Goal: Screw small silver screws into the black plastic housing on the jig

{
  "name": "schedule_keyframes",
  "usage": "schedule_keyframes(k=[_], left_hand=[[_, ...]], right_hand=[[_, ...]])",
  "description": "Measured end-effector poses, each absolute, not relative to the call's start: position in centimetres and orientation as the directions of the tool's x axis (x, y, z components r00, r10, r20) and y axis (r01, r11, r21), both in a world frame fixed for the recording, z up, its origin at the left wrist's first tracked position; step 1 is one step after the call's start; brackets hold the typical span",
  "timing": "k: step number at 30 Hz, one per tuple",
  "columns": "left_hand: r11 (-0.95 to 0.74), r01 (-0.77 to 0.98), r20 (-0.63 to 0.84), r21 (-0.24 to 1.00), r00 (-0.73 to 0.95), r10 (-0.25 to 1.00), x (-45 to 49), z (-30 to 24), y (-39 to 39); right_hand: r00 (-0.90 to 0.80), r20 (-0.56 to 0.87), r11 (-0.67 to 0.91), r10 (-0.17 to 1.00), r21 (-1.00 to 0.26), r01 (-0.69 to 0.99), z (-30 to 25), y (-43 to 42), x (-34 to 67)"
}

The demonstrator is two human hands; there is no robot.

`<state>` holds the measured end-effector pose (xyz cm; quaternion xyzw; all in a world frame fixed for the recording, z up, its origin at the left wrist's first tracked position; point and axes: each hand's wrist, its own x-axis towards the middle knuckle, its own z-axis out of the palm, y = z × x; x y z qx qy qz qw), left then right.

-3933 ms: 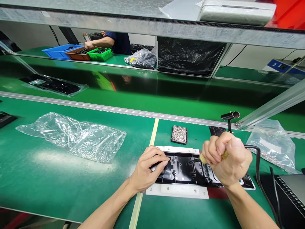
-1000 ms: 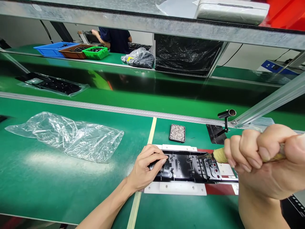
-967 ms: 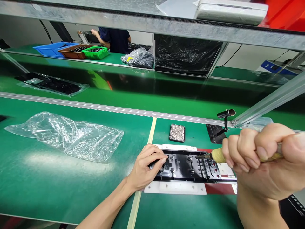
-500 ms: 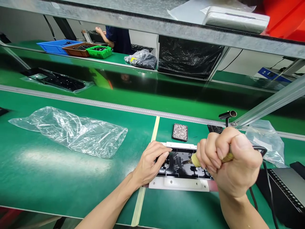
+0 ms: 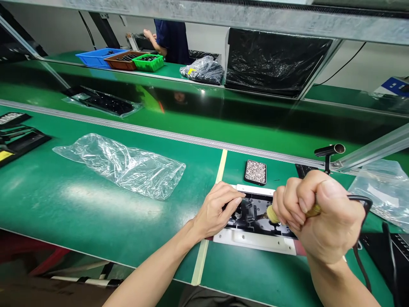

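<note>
My right hand [image 5: 329, 217] is wrapped in a fist round the yellow handle of a corded soldering iron [image 5: 272, 214]. Its dark tip points left and down at a black plastic panel [image 5: 247, 225]; I cannot tell whether they touch. The panel lies in a white fixture [image 5: 255, 241] with screwed rails. Across the panel's left end rests my left hand [image 5: 220, 209], fingers stretched toward the far rail and thumb apart, steadying nothing that I can see between them. The fist hides the panel's right end.
Behind the fixture stands a small black tray [image 5: 255, 172] full of tiny metal pieces. A clear plastic bag [image 5: 128, 166] lies left. A metal tube on a stand [image 5: 329, 150] rises at the right, near a cord [image 5: 362, 268]. Another person [image 5: 171, 42] works across the bench.
The camera view has swung left, so the whole scene sits further right and dark parts appear at the far left. Both hands keep their places on the panel and the soldering iron.
</note>
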<state>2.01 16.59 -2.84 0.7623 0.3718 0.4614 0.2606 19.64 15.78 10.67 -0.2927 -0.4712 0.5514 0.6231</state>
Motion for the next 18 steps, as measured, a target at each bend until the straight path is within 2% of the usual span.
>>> schedule_keyframes(k=[13, 18], left_hand=[[-0.565, 0.341, 0.481, 0.751, 0.304, 0.822, 2.1, -2.2, 16.5], [-0.612, 0.368, 0.545, 0.7, 0.278, 0.791, 1.6, -0.3, 15.2]], right_hand=[[-0.123, 0.292, 0.235, 0.948, -0.908, -0.348, 9.6, 16.0, 19.4], [-0.174, 0.354, 0.282, 0.919, -0.898, -0.338, 9.4, 16.1, 17.7]])
